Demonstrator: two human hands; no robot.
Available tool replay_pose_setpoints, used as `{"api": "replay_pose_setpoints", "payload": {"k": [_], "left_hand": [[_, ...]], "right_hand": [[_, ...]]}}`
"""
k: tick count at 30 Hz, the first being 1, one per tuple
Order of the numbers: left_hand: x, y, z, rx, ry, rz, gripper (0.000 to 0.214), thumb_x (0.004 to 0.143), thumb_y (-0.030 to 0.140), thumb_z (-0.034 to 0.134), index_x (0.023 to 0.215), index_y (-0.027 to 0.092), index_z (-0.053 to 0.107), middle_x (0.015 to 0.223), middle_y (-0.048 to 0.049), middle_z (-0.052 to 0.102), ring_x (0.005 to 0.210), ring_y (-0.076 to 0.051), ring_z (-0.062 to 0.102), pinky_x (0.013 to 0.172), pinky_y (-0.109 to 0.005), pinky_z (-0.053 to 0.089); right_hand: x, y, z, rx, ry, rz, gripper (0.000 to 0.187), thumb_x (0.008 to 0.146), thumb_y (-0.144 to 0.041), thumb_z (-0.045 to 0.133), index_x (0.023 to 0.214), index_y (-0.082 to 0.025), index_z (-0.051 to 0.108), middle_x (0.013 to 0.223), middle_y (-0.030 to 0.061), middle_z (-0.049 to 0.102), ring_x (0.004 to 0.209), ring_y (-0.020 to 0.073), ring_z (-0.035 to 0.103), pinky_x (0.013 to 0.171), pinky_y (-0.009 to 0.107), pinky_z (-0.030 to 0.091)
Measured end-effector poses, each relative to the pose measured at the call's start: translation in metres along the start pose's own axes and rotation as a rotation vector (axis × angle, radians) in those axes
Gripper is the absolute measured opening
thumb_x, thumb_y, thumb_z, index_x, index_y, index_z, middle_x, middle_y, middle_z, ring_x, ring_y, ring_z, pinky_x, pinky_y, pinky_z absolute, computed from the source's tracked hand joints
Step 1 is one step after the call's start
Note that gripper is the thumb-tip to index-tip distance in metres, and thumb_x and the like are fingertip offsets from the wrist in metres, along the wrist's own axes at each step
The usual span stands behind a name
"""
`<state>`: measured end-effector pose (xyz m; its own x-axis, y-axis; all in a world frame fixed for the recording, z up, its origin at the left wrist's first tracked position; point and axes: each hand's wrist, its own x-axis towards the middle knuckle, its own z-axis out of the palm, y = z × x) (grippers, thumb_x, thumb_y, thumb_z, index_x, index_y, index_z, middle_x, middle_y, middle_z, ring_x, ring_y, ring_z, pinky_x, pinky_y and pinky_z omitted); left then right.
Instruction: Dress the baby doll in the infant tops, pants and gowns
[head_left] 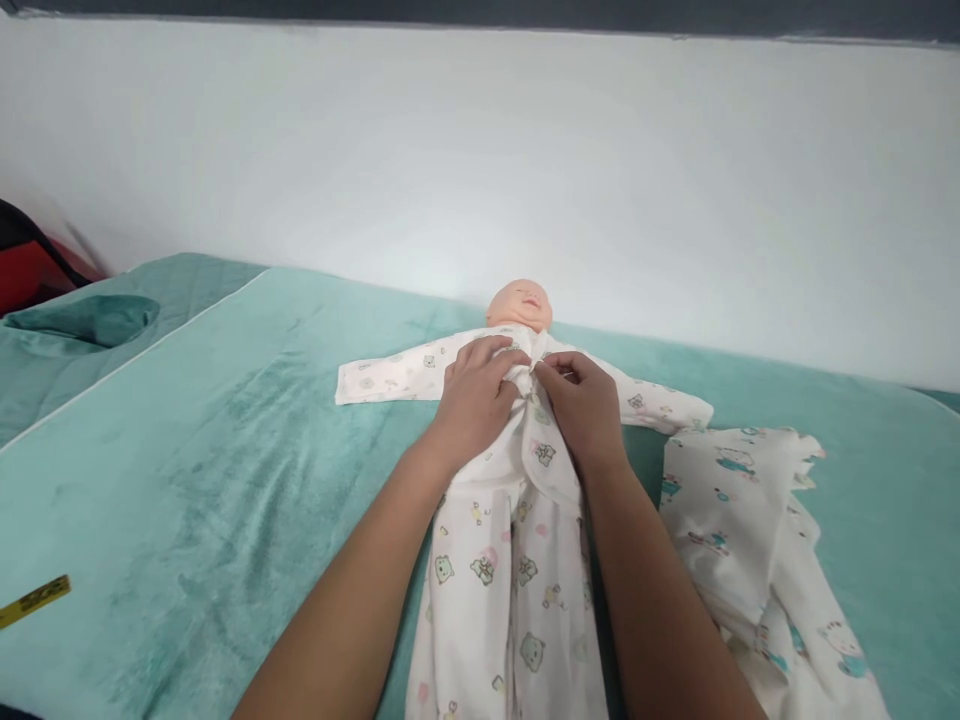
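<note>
Nearest the person, white trousers [480, 620] ran down the middle of a green velvety cover [225, 480], their legs side by side and creased, printed with green bear heads, small seated bears and pink and yellow motifs. At the left edge lay a yellow strip [34, 602] whose dark markings were too small to read. On the right, a loose pile of white garments [727, 520] with blue and teal cartoon figures sat bunched beside the person's right forearm.

Just beyond, a white top [551, 460] overlapped the trousers' waist, its hem curved, its bear print matching theirs. The left hand [476, 395] rested over its chest, thumb and fingers pinching the cloth near the centre. The right hand [589, 400] met it there, thumb against curled forefinger, nipping the front edge. Both sleeves stretched out flat to the sides.

Above the collar showed the smooth pinkish head of a doll [521, 303], lying face up in the top, close to a white wall [480, 160]. Far left, an oval opening [90, 320] sank into quilted green padding [199, 285], near a red object [34, 275].
</note>
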<state>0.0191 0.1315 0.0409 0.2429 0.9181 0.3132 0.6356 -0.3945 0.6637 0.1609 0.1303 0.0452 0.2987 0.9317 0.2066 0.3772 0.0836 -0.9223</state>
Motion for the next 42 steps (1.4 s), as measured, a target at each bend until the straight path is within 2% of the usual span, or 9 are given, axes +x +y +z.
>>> {"api": "replay_pose_setpoints", "payload": {"k": [6,10,18,22,27,29,31,36,42], "left_hand": [[-0.002,0.001,-0.001,-0.084,0.019,-0.021,0.035,0.083,0.011,0.040,0.103,0.027,0.063,0.138,-0.0017,0.051,0.136,-0.023,0.037,0.112,-0.049,0.032],[-0.004,-0.002,-0.004,-0.150,0.048,0.028,0.038,0.085,0.010,0.041,0.107,0.029,0.065,0.139,-0.0014,0.051,0.136,-0.021,0.038,0.114,-0.044,0.033],[-0.009,-0.007,-0.018,-0.125,-0.130,0.145,0.023,0.088,0.026,0.057,0.107,0.033,0.068,0.148,0.0012,0.044,0.143,-0.024,0.030,0.118,-0.048,0.029],[-0.009,-0.006,-0.017,-0.100,-0.128,0.168,0.014,0.087,0.027,0.059,0.097,0.030,0.069,0.147,0.0013,0.046,0.144,-0.025,0.027,0.120,-0.050,0.025],[-0.008,-0.006,-0.017,-0.130,-0.118,0.178,0.015,0.085,0.016,0.055,0.088,0.026,0.067,0.146,0.0014,0.047,0.145,-0.024,0.025,0.120,-0.049,0.025],[-0.008,-0.006,-0.017,-0.139,-0.116,0.180,0.019,0.083,0.012,0.052,0.085,0.025,0.066,0.146,0.0018,0.047,0.145,-0.023,0.025,0.119,-0.048,0.027],[-0.008,-0.006,-0.017,-0.144,-0.118,0.175,0.020,0.084,0.011,0.050,0.083,0.024,0.065,0.146,0.0020,0.047,0.146,-0.023,0.024,0.119,-0.048,0.027],[-0.008,-0.007,-0.015,-0.163,-0.116,0.171,0.016,0.086,0.013,0.051,0.083,0.024,0.064,0.145,0.0008,0.049,0.146,-0.023,0.024,0.119,-0.048,0.026],[-0.008,-0.008,-0.016,-0.176,-0.115,0.182,0.011,0.090,0.023,0.053,0.084,0.023,0.062,0.145,-0.0012,0.048,0.146,-0.024,0.023,0.118,-0.049,0.027]], "right_hand": [[0.001,-0.001,0.001,-0.008,0.034,0.027,0.014,0.071,-0.032,0.064,0.073,-0.019,0.065,0.073,-0.0001,0.065,0.068,0.0144,0.053,0.067,0.028,0.041],[0.000,0.002,-0.001,0.087,0.035,0.076,0.015,0.070,-0.033,0.066,0.072,-0.019,0.064,0.067,-0.0028,0.059,0.061,0.0123,0.048,0.061,0.026,0.038],[-0.008,-0.006,-0.008,0.297,0.112,0.126,0.018,0.075,-0.039,0.063,0.074,-0.022,0.056,0.056,-0.0064,0.046,0.048,0.0102,0.040,0.047,0.025,0.033],[-0.012,-0.023,-0.023,-0.059,-0.013,0.018,0.021,0.078,-0.042,0.062,0.074,-0.021,0.059,0.063,-0.0013,0.060,0.055,0.0139,0.051,0.054,0.028,0.038],[-0.027,-0.041,-0.037,-0.509,-0.375,-0.049,0.029,0.077,-0.048,0.064,0.064,-0.023,0.055,0.058,-0.0010,0.060,0.048,0.0140,0.046,0.049,0.029,0.027],[-0.033,-0.043,-0.034,-0.620,-0.405,-0.057,0.030,0.076,-0.044,0.065,0.060,-0.023,0.051,0.056,-0.0008,0.058,0.047,0.0138,0.043,0.049,0.029,0.024],[-0.036,-0.041,-0.029,-0.697,-0.365,-0.066,0.030,0.076,-0.039,0.063,0.057,-0.023,0.046,0.055,-0.0001,0.057,0.047,0.0140,0.042,0.049,0.030,0.023],[-0.028,-0.035,-0.028,-0.600,-0.415,-0.095,0.027,0.080,-0.033,0.054,0.057,-0.022,0.045,0.054,-0.0010,0.053,0.049,0.0133,0.041,0.050,0.030,0.023],[-0.012,-0.028,-0.049,-0.264,-0.686,0.035,0.018,0.080,-0.034,0.056,0.069,-0.020,0.057,0.063,-0.0034,0.046,0.058,0.0107,0.037,0.053,0.027,0.026]]}}
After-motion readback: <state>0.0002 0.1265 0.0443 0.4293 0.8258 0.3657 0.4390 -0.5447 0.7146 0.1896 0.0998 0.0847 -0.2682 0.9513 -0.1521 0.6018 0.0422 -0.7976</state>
